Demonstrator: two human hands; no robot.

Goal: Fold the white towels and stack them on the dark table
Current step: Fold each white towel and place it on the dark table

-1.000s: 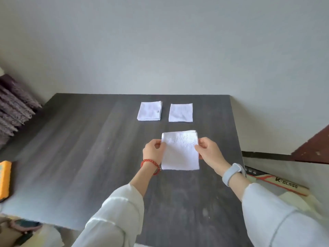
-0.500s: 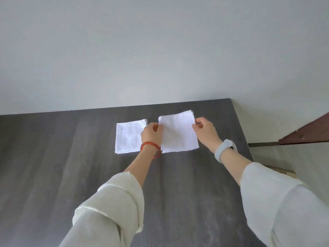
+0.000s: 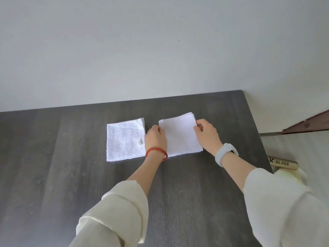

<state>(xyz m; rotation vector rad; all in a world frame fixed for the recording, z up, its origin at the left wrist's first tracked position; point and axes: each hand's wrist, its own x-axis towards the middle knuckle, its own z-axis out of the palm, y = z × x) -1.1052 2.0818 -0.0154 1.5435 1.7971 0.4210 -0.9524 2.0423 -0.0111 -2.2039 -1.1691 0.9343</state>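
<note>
A folded white towel point(image 3: 179, 136) lies on top of another folded towel near the far right of the dark table point(image 3: 71, 175); layered edges show at its far corner. My left hand point(image 3: 155, 138), with a red bead bracelet, pinches its left edge. My right hand point(image 3: 207, 136), with a pale wristband, pinches its right edge. A second folded white towel point(image 3: 123, 141) with a small tag lies flat just left of my left hand.
The table's right edge runs close to my right forearm. Beyond it are a tube marked K-GLASS point(image 3: 283, 163) and a brown panel point(image 3: 309, 123). A pale wall stands behind the table's far edge.
Both hands carried the folded towel away from me and set it on the right-hand folded towel at the back. The view has moved closer to the far edge.
</note>
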